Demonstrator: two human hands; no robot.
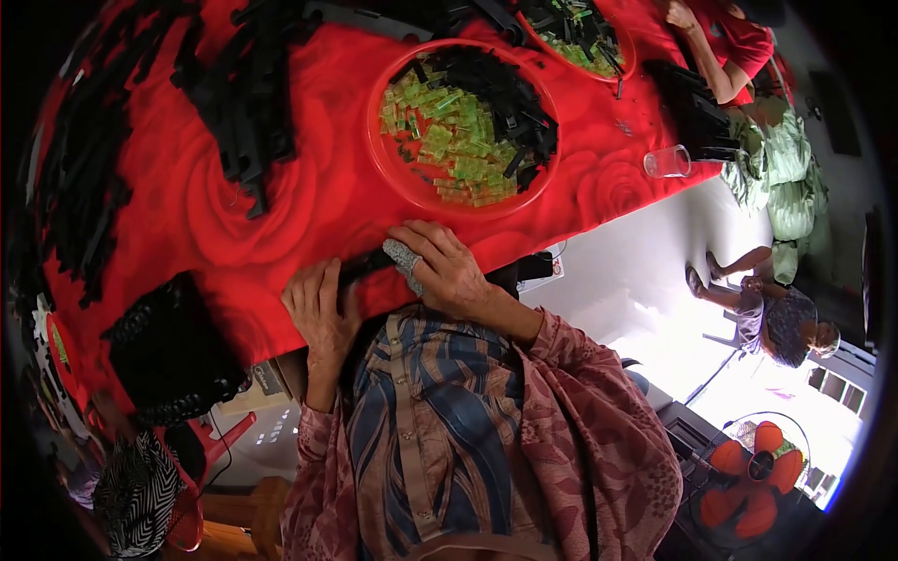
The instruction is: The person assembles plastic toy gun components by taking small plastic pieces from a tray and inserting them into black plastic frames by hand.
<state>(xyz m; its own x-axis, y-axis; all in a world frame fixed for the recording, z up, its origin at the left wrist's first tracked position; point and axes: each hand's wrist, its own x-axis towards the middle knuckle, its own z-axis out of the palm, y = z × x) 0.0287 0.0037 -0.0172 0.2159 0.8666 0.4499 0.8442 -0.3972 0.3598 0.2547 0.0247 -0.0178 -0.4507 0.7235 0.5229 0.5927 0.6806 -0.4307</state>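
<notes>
Fingers [301, 286] of the left hand [323, 309] curl closed on a black strip [368, 266], which lies between both hands at the red-covered table's [327, 206] near edge, its long axis running left to right, rising slightly rightward. The right hand [452, 276], gripping its other part with a grey textured wrap [403, 265], is nearer the basin [407, 189] of black and yellow-green pieces beyond.

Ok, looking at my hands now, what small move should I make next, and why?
Perhaps steady the black strip with your left hand and draw the grey cloth along it: the strip spans between your hands, and your right hand holds the cloth right at its end.
</notes>
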